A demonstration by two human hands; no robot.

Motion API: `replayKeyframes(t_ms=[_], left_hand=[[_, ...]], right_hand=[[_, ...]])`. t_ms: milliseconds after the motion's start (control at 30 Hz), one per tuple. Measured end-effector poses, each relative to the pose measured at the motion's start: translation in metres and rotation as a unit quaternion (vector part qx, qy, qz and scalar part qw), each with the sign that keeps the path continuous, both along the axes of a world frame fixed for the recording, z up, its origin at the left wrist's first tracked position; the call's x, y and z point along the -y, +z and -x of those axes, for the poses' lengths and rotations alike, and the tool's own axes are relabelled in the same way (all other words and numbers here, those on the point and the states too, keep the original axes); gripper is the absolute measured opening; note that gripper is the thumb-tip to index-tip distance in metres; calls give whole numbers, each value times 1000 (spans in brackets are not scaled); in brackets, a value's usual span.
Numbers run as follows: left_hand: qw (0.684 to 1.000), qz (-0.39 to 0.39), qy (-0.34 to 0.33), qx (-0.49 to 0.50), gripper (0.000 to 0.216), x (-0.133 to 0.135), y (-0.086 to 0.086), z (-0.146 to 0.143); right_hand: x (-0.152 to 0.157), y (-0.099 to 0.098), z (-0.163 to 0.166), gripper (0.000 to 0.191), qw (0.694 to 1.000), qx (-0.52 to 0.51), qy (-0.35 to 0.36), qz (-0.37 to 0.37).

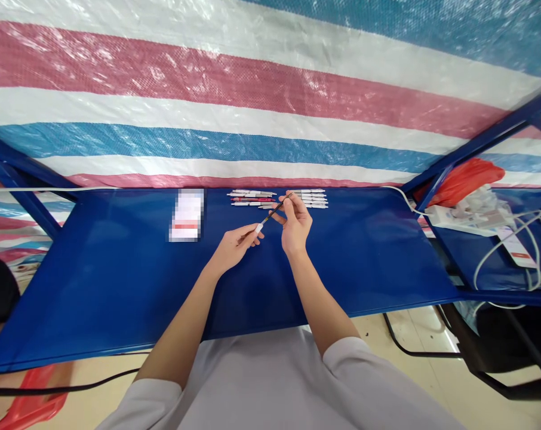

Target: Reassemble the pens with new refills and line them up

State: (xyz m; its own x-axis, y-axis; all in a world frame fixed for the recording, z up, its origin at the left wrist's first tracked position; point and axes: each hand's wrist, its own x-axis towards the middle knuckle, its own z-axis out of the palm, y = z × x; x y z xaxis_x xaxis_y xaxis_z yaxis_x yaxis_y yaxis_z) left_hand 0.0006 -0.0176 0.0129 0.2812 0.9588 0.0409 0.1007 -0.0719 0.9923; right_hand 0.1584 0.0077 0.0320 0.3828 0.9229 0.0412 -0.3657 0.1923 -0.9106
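Striped red, white and blue sheeting (252,77) hangs behind the blue tabletop (118,280); a pale rectangular item (187,209), pixelated, lies on the tabletop's left part. At right, near the blue metal frame (480,132): red plastic bag (465,182) and a phone-like slab (516,248). Below, pale tiled floor (425,328), with red plastic furniture (40,397), partly visible, at lower left.

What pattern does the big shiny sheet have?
The sheet has red, white and blue stripes, seen best in the head view.
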Motion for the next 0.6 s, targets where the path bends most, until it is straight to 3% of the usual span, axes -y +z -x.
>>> replayKeyframes(t_ms=[333,600], left_hand=[[1000,11,19,-21,41,0,-6,2],[998,13,58,-9,38,-1,-12,0]], right_hand=[[11,-8,6,26,997,24,72,4],[14,-13,11,25,996,55,74,14]])
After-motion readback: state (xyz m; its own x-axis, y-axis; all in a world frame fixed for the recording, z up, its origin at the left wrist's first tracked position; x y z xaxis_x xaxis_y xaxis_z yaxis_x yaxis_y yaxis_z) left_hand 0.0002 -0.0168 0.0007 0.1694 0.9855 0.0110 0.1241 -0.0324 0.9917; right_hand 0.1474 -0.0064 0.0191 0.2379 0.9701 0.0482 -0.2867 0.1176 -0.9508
